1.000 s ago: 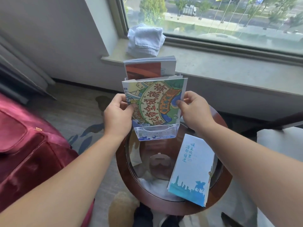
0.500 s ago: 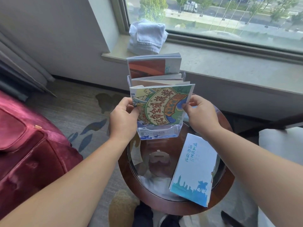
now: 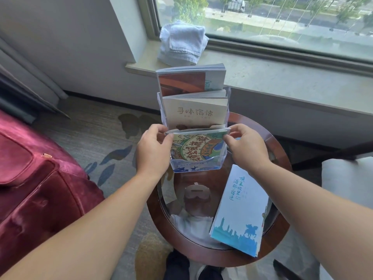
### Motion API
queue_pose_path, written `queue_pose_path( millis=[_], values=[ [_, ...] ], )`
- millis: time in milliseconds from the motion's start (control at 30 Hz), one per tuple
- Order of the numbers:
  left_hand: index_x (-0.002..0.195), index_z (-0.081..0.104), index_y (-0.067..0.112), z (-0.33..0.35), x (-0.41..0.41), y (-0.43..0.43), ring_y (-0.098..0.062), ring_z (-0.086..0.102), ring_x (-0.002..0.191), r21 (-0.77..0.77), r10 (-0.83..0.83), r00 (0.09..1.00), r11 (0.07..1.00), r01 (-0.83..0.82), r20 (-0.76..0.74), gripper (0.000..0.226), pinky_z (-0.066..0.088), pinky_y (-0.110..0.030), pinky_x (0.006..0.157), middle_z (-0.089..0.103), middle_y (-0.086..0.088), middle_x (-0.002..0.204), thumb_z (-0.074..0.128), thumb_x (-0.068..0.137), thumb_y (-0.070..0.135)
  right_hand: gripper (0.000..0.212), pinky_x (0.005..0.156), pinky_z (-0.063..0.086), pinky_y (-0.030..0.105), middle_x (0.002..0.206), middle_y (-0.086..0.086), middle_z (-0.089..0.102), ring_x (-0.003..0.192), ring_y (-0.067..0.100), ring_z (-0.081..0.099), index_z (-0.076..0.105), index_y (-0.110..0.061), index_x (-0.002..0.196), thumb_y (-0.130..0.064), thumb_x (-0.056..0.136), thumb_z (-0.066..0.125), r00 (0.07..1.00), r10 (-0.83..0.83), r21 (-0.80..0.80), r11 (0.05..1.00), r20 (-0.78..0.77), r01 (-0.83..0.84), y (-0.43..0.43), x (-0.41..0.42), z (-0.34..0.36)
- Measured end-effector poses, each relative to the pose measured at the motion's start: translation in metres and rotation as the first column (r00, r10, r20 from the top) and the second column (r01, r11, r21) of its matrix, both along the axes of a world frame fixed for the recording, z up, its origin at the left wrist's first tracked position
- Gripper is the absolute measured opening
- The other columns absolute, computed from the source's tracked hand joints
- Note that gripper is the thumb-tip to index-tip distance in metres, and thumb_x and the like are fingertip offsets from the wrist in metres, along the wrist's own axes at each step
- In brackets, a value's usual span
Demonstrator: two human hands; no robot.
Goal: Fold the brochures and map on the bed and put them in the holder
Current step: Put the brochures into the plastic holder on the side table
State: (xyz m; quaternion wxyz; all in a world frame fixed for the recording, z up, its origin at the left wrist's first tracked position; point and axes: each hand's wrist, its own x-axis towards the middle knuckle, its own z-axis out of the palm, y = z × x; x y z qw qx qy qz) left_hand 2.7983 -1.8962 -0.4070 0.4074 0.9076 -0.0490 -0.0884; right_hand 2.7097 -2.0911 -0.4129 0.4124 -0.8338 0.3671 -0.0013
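The colourful folded paper map (image 3: 196,147) is sitting low in the front pocket of the clear plastic stepped holder (image 3: 193,168). The left hand (image 3: 154,152) is pinching the map's top left corner, and the right hand (image 3: 247,148) is pinching its top right corner (fingers curled tight on the paper). A blue-and-white folded brochure (image 3: 240,207) is lying flat just in front of the holder, on the round glass-topped wooden table (image 3: 201,254).

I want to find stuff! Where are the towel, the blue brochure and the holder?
towel (image 3: 182,44), head view, folded top.
blue brochure (image 3: 240,209), head view, cover's middle.
holder (image 3: 201,168), head view, clear front wall.
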Motion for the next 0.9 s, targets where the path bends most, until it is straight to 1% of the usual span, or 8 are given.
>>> queue_pose_path(
  millis=[133,267,367,467,567,667,800,900],
  values=[
    [0.109,0.057,0.025,0.004,0.000,-0.001,-0.010,0.060,0.092,-0.003,0.013,1.000,1.000,-0.013,0.011,0.016,0.051,-0.028,0.068,0.064,0.006,0.104,0.059,0.095,0.031,0.021,0.072,0.057,0.037,0.103,-0.006,0.067,0.089,0.016,0.063,0.065,-0.022,0.113,-0.033,0.097,0.057,1.000,0.014,-0.037,0.999,-0.023,-0.015,-0.002,-0.001,0.000],
    [0.104,0.052,0.030,0.004,-0.021,0.006,-0.001,0.056,0.084,-0.076,0.033,0.999,0.997,-0.032,0.018,0.015,0.040,-0.017,0.065,0.060,0.006,0.099,0.061,0.092,0.028,0.026,0.073,0.053,0.031,0.100,-0.007,0.063,0.087,0.013,0.061,0.060,-0.022,0.121,-0.031,0.097,0.058,0.999,-0.048,-0.063,0.997,-0.006,0.047,-0.010,-0.021,-0.002],
    [0.102,0.058,0.032,-0.014,-0.062,0.010,0.003,0.056,0.080,-0.033,-0.202,0.965,0.979,0.200,-0.167,0.014,0.041,-0.016,0.068,0.062,0.012,0.090,0.062,0.091,0.026,0.024,0.074,0.057,0.034,0.107,-0.004,0.066,0.089,0.014,0.062,0.060,-0.022,0.119,-0.028,0.097,0.058,0.984,-0.170,0.000,0.985,-0.056,0.170,-0.022,-0.058,-0.014],
    [0.117,0.058,0.033,-0.043,-0.104,-0.004,0.003,0.057,0.083,0.060,-0.334,0.832,0.915,0.399,-0.443,0.024,0.044,-0.013,0.067,0.060,0.018,0.092,0.059,0.093,0.032,0.023,0.069,0.056,0.032,0.106,-0.004,0.065,0.084,0.011,0.060,0.059,-0.024,0.117,-0.031,0.095,0.061,0.937,-0.298,0.070,0.946,-0.183,0.315,-0.029,-0.106,-0.034],
    [0.135,0.048,0.031,-0.067,-0.132,-0.026,-0.004,0.057,0.098,0.095,-0.327,0.723,0.874,0.476,-0.608,0.044,0.054,-0.029,0.085,0.060,0.015,0.111,0.059,0.093,0.035,0.033,0.056,0.045,0.024,0.112,-0.002,0.062,0.083,0.011,0.058,0.054,-0.023,0.124,-0.036,0.094,0.061,0.859,-0.363,0.106,0.899,-0.360,0.425,-0.025,-0.151,-0.054],
    [0.135,0.048,0.027,-0.083,-0.147,-0.049,-0.007,0.058,0.093,0.078,-0.312,0.697,0.881,0.466,-0.646,0.045,0.058,-0.037,0.082,0.056,0.009,0.118,0.059,0.092,0.032,0.053,0.058,0.042,0.022,0.137,0.003,0.054,0.107,0.021,0.059,0.043,-0.020,0.140,-0.041,0.095,0.059,0.791,-0.335,0.151,0.871,-0.513,0.467,-0.018,-0.179,-0.072],
    [0.137,0.045,0.021,-0.095,-0.152,-0.065,-0.009,0.058,0.091,0.161,-0.249,0.710,0.875,0.456,-0.659,0.047,0.058,-0.041,0.080,0.053,0.000,0.131,0.056,0.093,0.034,0.055,0.049,0.042,0.021,0.118,-0.002,0.057,0.072,0.009,0.049,0.041,-0.018,0.140,-0.044,0.094,0.058,0.755,-0.329,0.320,0.756,-0.568,0.571,-0.008,-0.190,-0.092],
    [0.148,0.034,0.016,-0.102,-0.149,-0.070,-0.021,0.057,0.114,0.179,-0.175,0.713,0.902,0.392,-0.679,0.060,0.053,-0.042,0.091,0.052,-0.003,0.136,0.054,0.095,0.032,0.057,0.057,0.046,0.025,0.123,0.004,0.057,0.083,0.015,0.057,0.043,-0.016,0.137,-0.048,0.092,0.058,0.748,-0.324,0.343,0.736,-0.580,0.584,-0.007,-0.189,-0.100]
  ],
)
